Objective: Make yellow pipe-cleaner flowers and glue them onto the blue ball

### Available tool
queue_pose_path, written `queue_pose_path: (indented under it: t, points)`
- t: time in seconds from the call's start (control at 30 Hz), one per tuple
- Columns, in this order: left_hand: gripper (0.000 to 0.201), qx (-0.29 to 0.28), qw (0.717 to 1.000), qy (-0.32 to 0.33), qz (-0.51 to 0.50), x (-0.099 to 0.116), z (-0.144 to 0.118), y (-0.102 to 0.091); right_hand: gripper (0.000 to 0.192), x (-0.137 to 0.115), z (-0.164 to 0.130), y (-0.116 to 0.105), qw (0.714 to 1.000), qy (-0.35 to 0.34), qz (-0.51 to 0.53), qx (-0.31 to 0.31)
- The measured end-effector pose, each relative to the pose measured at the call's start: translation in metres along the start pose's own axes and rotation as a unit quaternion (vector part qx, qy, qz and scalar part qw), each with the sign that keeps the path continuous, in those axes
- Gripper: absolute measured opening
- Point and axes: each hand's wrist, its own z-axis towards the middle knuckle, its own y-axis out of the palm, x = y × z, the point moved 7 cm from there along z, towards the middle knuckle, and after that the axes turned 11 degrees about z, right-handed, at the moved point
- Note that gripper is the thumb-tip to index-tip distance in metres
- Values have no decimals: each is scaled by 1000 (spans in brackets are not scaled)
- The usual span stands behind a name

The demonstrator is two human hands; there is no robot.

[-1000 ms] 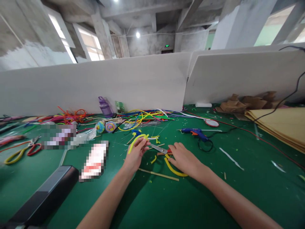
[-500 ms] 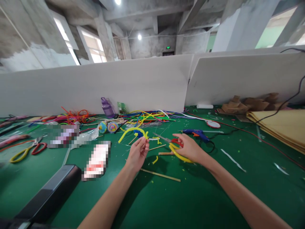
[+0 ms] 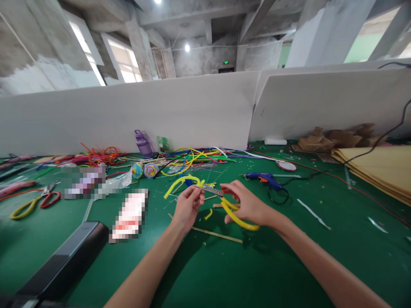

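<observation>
My left hand (image 3: 187, 207) pinches a yellow pipe cleaner (image 3: 180, 182) that arches up and to the left above the green table (image 3: 224, 273). My right hand (image 3: 248, 205) grips a pair of scissors (image 3: 224, 201) with yellow and red handles. The scissor blades point left and meet the pipe cleaner just above my left fingertips. Short yellow offcuts (image 3: 209, 213) and a thin wooden stick (image 3: 215, 234) lie on the table under my hands.
A heap of coloured pipe cleaners (image 3: 192, 156) lies behind, with a purple bottle (image 3: 144, 143) and two small yarn balls (image 3: 144, 170). A blue glue gun (image 3: 263, 178) sits to the right, another pair of scissors (image 3: 32, 203) far left, a black case (image 3: 64, 261) near left, and brown paper sheets (image 3: 375, 167) at right.
My right hand picked the scissors up off the table and brought the blades left to the pipe cleaner. My left hand raised the pipe cleaner and stayed near the same spot.
</observation>
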Motion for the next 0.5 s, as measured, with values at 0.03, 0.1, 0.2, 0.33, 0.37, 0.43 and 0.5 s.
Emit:
queue_pose_path:
  t: [0.03, 0.1, 0.2, 0.33, 0.37, 0.43, 0.5]
  points:
    - [17, -6, 1000, 6, 13, 0, -1, 2, 91, 0, 0, 2, 1000, -1, 1, 0]
    - [18, -9, 999, 13, 30, -1, -1, 4, 90, -1, 0, 3, 1000, -6, 2, 2]
    - [19, 3, 999, 23, 49, 1, -2, 5, 88, -3, 0, 3, 1000, -14, -3, 9]
    - [19, 21, 996, 33, 76, 3, -3, 4, 74, -5, -1, 2, 999, -29, -18, 32]
    - [19, 23, 996, 33, 82, 3, -3, 4, 70, -4, -1, 2, 998, -32, -25, 38]
    - [19, 23, 995, 28, 94, 2, -3, 4, 64, -4, -1, 3, 997, -36, -43, 44]
    - [20, 20, 994, 21, 108, 0, -3, 4, 61, -2, -2, 6, 997, -38, -61, 37]
